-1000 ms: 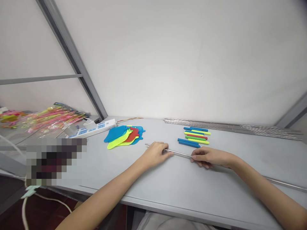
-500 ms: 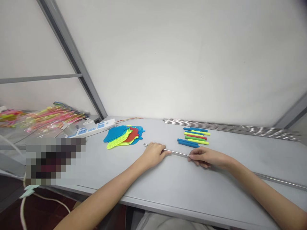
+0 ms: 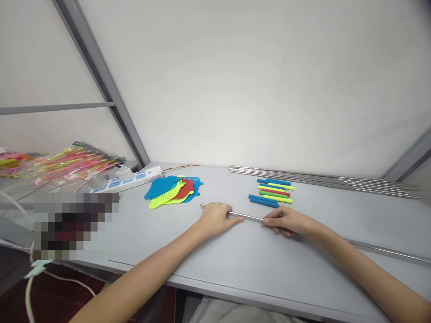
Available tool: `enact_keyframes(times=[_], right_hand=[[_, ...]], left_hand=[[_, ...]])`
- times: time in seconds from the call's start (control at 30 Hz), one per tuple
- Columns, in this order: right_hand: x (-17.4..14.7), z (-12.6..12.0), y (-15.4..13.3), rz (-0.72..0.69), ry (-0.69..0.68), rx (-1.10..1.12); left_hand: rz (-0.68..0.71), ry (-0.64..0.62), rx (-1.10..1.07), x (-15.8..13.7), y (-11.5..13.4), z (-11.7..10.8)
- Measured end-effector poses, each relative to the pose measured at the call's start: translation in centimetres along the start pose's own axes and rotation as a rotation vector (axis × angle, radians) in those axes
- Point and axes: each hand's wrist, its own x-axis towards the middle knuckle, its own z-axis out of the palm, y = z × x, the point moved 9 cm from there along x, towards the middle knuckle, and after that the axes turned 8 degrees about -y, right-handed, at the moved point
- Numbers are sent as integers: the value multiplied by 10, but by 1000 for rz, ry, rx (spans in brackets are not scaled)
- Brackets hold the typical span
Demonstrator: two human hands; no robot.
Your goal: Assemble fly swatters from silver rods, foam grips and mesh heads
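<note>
A thin shiny metal rod (image 3: 247, 217) runs across the table in front of me, its left tip sticking out past my left hand (image 3: 216, 220). That hand is wrapped over the rod near this end, thumb stretched along it to the right. My right hand (image 3: 284, 221) pinches the rod farther right between thumb and fingers. A thicker silvery length (image 3: 387, 250) emerges beyond my right forearm; whether it joins the rod is hidden. Behind my right hand lie several coloured handle tubes (image 3: 274, 193) in blue, yellow, green and red. Perforated fly swatter heads (image 3: 175, 190) are piled behind my left hand.
Several long metal rods (image 3: 323, 181) lie along the wall at the back right. A white power strip (image 3: 129, 180) with cables is at the back left. Plastic-wrapped colourful items (image 3: 74, 163) lie farther left, beyond the grey frame post. A blurred-out patch covers the left front.
My right hand has shifted slightly left along with the rod. My left thumb reaches a little farther right. The whole view has also drifted a little.
</note>
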Motion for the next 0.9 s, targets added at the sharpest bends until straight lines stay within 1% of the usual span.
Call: enact_keyframes(times=[0.13,0.27,0.43,0.7,0.9], right_hand=[[-1,0,-1,-5,26,-23],[-2,-1,-4,1,38,-46],[-1,-1,-6,8,42,-48],[-2,1,-7,23,49,-53],[-2,0,-6,32,60,-75]], left_hand=[[4,-12,4,0,1,1],[-30,-6,8,-2,2,-1],[-71,-21,-17,-5,4,-2],[-121,8,-57,-6,2,-1],[-127,2,-99,-5,1,1]])
